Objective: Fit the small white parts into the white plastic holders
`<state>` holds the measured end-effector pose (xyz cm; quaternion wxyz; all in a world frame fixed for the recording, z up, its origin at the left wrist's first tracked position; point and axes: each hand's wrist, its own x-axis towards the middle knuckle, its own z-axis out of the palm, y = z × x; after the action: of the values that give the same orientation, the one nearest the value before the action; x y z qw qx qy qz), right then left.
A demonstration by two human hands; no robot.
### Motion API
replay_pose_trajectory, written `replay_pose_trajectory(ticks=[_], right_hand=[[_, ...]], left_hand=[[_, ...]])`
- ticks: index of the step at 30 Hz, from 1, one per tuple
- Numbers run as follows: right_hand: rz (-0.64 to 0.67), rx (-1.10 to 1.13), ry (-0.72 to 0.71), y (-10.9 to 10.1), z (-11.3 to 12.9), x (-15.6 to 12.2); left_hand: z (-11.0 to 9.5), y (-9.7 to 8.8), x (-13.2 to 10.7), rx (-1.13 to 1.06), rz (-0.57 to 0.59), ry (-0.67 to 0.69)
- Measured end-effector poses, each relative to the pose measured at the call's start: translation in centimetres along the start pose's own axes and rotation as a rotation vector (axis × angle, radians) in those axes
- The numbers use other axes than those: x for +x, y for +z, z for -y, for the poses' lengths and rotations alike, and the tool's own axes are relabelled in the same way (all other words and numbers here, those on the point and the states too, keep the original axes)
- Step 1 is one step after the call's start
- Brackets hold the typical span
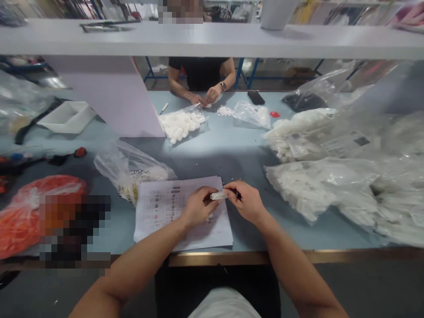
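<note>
Between thumb and fingers, my left hand (199, 206) grips a small white plastic connector housing (217, 195), held level over the right part of a stack of printed sheets (149, 221). The fingers of my right hand (245, 199) are pinched at the right end of that white piece. Something small and dark shows by the right fingertips, too small to name. A few tiny specks lie on the table just beyond my hands. Behind the sheets sits an open clear bag (115, 161) with small white and yellowish pieces in it.
Clear bags of white parts (308, 185) pile up at the right; a bag of orange parts (43, 207) lies left. Across the table (212, 152), a person in black handles small pieces near another bag of white parts (182, 126). A shelf (212, 39) spans above.
</note>
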<state>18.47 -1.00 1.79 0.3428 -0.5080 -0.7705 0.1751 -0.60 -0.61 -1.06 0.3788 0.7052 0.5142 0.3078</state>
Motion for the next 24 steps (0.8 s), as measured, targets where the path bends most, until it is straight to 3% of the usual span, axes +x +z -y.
replay_pose_trajectory(ticks=[4,8,15,24], right_hand=[[-0.014,0.008,0.007,-0.26,0.26,-0.11],[-0.011,0.026,-0.006,-0.42,0.38,-0.19],[0.005,0.062,-0.117,-0.53,0.46,-0.15],[-0.012,0.037,-0.154,-0.20,0.41,-0.27]], left_hand=[[-0.18,-0.03,-0.34,0.073,0.044,0.117],[-0.27,0.00,-0.42,0.072,0.047,0.139],[-0.38,0.05,-0.36,0.049,0.038,0.112],[-0.50,-0.11,-0.28,-0.001,0.021,0.031]])
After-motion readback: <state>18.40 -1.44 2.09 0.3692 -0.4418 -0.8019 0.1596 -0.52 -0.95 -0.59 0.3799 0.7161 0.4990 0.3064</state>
